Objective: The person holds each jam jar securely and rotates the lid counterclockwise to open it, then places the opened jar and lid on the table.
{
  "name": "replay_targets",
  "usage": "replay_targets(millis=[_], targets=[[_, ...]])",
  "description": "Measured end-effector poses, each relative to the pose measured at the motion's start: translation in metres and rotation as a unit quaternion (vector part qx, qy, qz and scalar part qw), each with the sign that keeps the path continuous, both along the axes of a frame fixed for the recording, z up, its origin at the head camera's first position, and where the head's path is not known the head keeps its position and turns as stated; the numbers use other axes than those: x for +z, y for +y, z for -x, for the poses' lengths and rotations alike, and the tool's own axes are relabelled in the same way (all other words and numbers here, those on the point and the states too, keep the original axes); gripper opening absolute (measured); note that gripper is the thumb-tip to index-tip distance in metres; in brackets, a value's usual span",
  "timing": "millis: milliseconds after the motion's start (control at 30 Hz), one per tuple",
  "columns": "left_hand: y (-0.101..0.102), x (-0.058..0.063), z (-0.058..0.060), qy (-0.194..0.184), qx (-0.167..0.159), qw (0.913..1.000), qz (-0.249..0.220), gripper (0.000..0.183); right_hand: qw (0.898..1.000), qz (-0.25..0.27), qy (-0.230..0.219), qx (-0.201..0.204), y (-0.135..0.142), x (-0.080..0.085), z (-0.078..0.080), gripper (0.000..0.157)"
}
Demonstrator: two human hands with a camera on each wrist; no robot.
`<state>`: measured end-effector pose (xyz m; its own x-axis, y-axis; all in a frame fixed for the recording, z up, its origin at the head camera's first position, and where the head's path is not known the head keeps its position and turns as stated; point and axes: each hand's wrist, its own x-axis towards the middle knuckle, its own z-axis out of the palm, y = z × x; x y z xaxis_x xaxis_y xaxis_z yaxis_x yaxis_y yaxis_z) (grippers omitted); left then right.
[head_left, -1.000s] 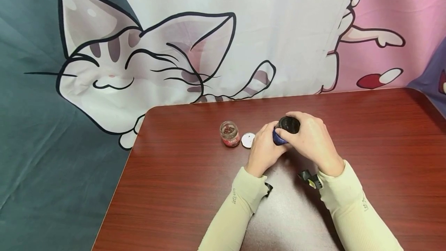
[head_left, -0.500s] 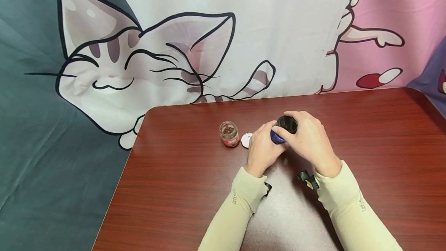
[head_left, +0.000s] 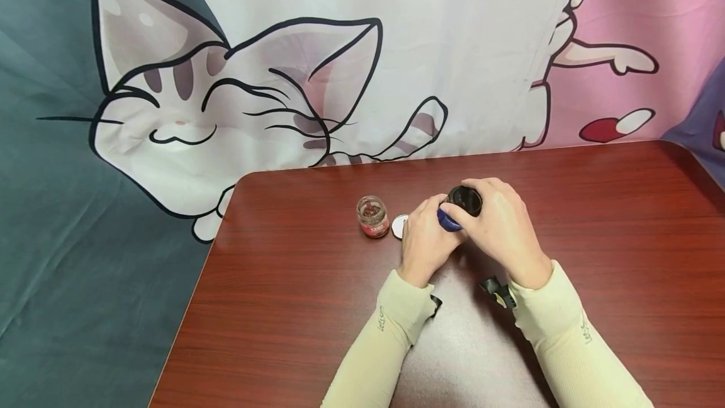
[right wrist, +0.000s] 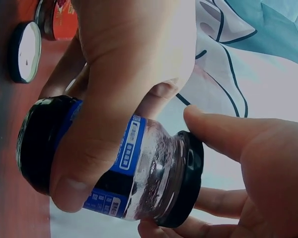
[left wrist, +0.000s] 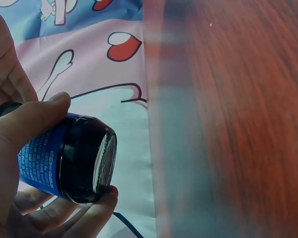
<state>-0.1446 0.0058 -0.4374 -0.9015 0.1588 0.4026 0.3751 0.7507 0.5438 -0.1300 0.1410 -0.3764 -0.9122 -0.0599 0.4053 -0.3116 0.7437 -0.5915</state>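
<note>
A glass jar (right wrist: 149, 173) with a blue label and dark contents is held between both hands, raised above the table. My left hand (head_left: 427, 238) wraps round its labelled body, thumb on one side and fingers on the other. The fingers of my right hand (head_left: 506, 225) pinch the black lid (right wrist: 188, 173) at the jar's mouth from opposite sides. In the left wrist view the jar's base (left wrist: 105, 161) points away from my palm. Clear glass shows near the neck in the right wrist view. The left hand partly hides the blue label (head_left: 449, 220) in the head view.
Left of the hands, an uncovered glass jar (head_left: 373, 218) with a red label and brownish contents stands on the dark red wooden table (head_left: 283, 282). A loose lid (head_left: 399, 226), white inside, lies beside it. A cartoon cat curtain (head_left: 487, 49) hangs behind the table.
Both hands and the blue-labelled jar have shifted slightly left, and the left hand covers a little more of the loose lid. The grip looks the same. The red-labelled jar stays put.
</note>
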Motion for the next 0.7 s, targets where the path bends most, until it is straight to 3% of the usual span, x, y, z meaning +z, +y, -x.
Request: replay_targets(millis=[267,700], targets=[[0.0009,0.0004,-0.0008,-0.015,0.018,0.9997,0.003,0.052,1.0,-0.002,-0.006,-0.009,-0.0046,0.0015,-0.0006,0.046],[-0.0001,0.0021,-0.0013,-0.003,0.014,0.9999,-0.004,0.051,1.0,-0.001,0.003,-0.006,-0.0039,0.0016,-0.0014,0.046]])
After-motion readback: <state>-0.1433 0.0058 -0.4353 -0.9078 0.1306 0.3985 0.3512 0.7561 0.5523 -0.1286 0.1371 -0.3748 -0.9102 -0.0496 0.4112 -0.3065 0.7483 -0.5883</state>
